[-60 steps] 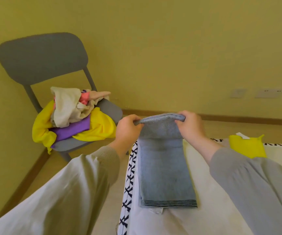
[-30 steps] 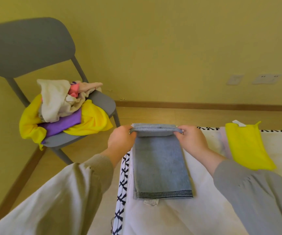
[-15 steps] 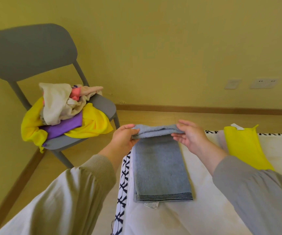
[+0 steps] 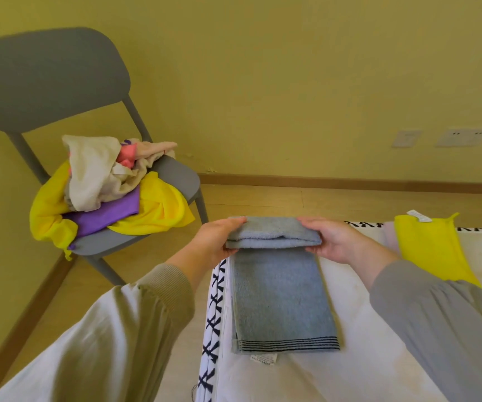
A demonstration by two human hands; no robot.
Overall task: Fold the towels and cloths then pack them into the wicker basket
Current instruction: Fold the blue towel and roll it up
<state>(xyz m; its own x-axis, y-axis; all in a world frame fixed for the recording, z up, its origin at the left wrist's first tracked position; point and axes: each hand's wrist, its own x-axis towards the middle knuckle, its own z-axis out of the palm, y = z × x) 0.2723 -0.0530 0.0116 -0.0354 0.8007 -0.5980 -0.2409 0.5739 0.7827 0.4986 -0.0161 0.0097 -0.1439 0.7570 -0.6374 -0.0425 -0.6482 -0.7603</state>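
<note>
A grey-blue towel (image 4: 280, 297) with dark stripes at its near end lies lengthwise on the white surface (image 4: 364, 358). Its far end is turned over into a thick fold. My left hand (image 4: 215, 242) grips the left side of that fold, fingers on top and thumb beneath. On the fold's right side my right hand (image 4: 335, 240) grips it the same way. A folded yellow cloth (image 4: 431, 250) lies flat to the right, partly behind my right sleeve. No wicker basket is in view.
A grey chair (image 4: 173, 181) stands at the left by the wall, holding a heap of unfolded cloths (image 4: 100, 184): cream, pink, purple and yellow. The white surface has a black-patterned left edge (image 4: 213, 311). Wooden floor lies between it and the chair.
The towel's far end, first held up off the surface, has been brought down and turned over toward me into a thicker fold. Both hands have shifted their hold on it.
</note>
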